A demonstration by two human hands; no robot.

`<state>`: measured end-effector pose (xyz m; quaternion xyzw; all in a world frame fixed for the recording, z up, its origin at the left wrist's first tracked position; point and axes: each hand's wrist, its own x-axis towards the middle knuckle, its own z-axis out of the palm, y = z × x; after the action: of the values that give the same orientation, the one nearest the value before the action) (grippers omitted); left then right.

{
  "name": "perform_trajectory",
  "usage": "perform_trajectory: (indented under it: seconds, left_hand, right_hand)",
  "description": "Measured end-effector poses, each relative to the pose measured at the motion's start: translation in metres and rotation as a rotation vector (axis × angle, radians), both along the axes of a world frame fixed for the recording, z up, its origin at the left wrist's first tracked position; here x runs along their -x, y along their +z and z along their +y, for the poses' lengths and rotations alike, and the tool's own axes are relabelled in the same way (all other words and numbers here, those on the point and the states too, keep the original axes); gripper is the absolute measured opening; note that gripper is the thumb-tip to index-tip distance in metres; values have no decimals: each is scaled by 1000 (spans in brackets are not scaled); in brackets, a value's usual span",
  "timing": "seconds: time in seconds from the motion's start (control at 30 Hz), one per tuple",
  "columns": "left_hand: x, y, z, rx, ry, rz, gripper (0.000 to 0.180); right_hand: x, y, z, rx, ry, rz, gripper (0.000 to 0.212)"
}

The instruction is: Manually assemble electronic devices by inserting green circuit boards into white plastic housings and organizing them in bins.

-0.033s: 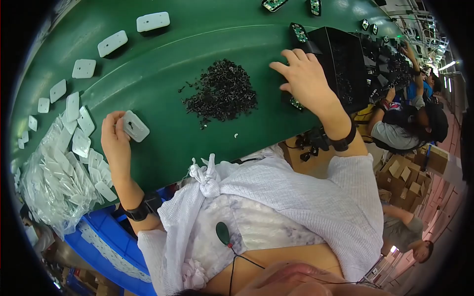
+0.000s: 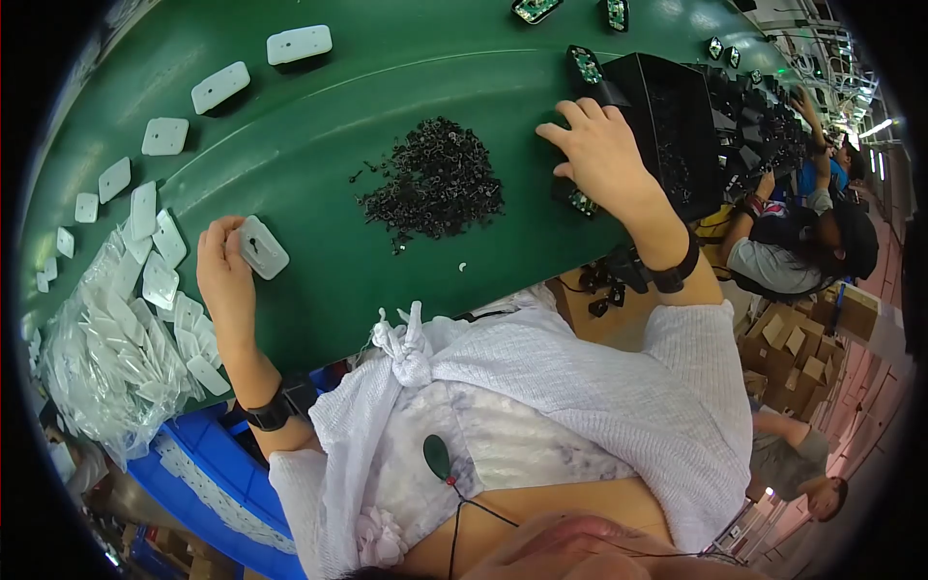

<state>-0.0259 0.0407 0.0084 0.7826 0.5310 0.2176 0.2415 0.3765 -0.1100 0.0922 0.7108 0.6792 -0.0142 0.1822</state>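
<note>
My left hand (image 2: 223,263) holds the edge of a white plastic cover (image 2: 263,248) with a small dark part in its middle, low over the green table. My right hand (image 2: 601,153) has its fingers spread, with nothing visible between them. Partly hidden under its wrist side is a black housing with a green circuit board (image 2: 584,203). Between my hands lies a heap of small black parts (image 2: 432,181). Another black housing with a circuit board (image 2: 586,66) lies just beyond my right hand, beside a black bin (image 2: 667,126).
White covers (image 2: 165,136) form a curved row at the far left. A clear plastic bag of white covers (image 2: 106,338) lies at the left edge, above a blue crate (image 2: 208,488). More boards (image 2: 535,10) lie at the back. A co-worker (image 2: 783,242) sits at right.
My right hand has shifted slightly right, and more of the board beneath it shows. My left hand and the white cover have barely moved.
</note>
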Motion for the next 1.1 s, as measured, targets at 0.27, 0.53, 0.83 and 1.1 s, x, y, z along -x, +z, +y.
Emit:
perform_trajectory:
  seconds: [0.27,0.53,0.83,1.1]
  left_hand:
    - [-28,23,-29,8,199,221,32]
    - [-43,10,-52,-327,75,296,62]
    - [-35,3,-48,-339,-69,9,53]
    - [-26,-4,-48,-289,-40,-162,51]
  right_hand:
    - [-27,-3,21,-169,76,485,36]
    - [-37,-40,59,-258,134,984,34]
    - [0,-44,62,-569,-21,544,41]
    - [109,-3,77,-333,127,1147,41]
